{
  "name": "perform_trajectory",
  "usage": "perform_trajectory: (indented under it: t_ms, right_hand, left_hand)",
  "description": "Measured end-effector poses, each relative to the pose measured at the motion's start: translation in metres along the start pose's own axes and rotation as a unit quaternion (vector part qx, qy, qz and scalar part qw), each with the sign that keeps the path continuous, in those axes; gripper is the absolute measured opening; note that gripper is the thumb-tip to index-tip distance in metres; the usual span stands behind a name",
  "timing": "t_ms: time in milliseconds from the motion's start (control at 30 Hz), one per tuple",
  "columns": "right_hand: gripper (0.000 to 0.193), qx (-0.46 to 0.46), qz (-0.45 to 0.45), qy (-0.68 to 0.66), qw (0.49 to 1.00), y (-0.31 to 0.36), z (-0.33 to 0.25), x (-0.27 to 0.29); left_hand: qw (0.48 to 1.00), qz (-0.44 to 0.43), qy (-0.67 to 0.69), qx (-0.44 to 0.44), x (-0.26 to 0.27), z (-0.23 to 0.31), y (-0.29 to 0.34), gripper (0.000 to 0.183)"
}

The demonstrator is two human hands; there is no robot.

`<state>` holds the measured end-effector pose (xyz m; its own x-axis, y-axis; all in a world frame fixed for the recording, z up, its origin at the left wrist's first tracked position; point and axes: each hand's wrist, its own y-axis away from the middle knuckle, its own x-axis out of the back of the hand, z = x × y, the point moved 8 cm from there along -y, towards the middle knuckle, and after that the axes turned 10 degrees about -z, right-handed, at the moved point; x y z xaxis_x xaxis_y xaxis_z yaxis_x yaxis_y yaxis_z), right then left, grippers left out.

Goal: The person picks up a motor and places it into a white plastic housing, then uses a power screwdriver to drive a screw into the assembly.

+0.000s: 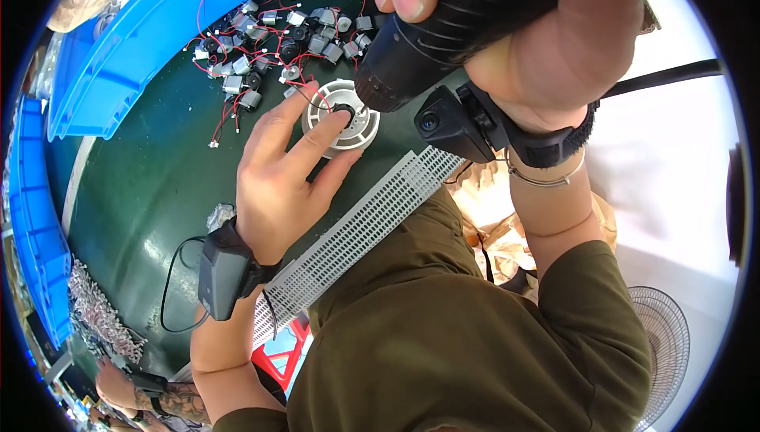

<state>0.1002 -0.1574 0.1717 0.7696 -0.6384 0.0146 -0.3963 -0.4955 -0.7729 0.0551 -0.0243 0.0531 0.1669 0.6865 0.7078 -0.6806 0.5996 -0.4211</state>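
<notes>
A white round plastic housing (365, 129) with ribs lies on the green work surface. My left hand (277, 164) steadies it, thumb at its near rim and one fingertip on the small black part (343, 111) at its centre. Thin red wires run from that centre past my fingers. High on the right, my right hand (558, 52) is wrapped round a black electric screwdriver (443, 24). The tool's nose points down at the right side of the housing. Its bit is hard to make out, so I cannot tell whether it touches.
Beyond the housing lies a pile of small motors (273, 44) with red wires. Blue bins (119, 76) line the far left. A white perforated strip (356, 234) edges the table near me. At lower left are a heap of small parts (103, 313) and another person's hand (115, 386).
</notes>
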Motion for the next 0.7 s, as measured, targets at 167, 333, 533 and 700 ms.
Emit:
perform_trajectory:
  t_ms: [167, 333, 533, 700]
  right_hand:
    - [0.049, -0.152, 0.241, -0.062, 0.957, 0.025, 0.005, -0.004]
    - [0.048, -0.164, 0.24, 0.016, 0.957, 0.026, 0.002, -0.005]
    - [0.047, -0.175, 0.233, 0.113, 0.95, 0.025, 0.0, -0.001]
    - [0.047, -0.171, 0.22, 0.181, 0.943, 0.022, 0.001, -0.005]
  left_hand:
    - [1.0, 0.018, -0.003, -0.013, -0.001, 0.0, 0.001, 0.035]
    - [0.999, 0.027, -0.008, -0.022, 0.0, 0.004, -0.001, 0.036]
    - [0.997, 0.033, -0.03, -0.055, 0.0, 0.005, -0.004, 0.037]
    - [0.995, 0.042, -0.049, -0.07, -0.002, 0.007, -0.003, 0.036]
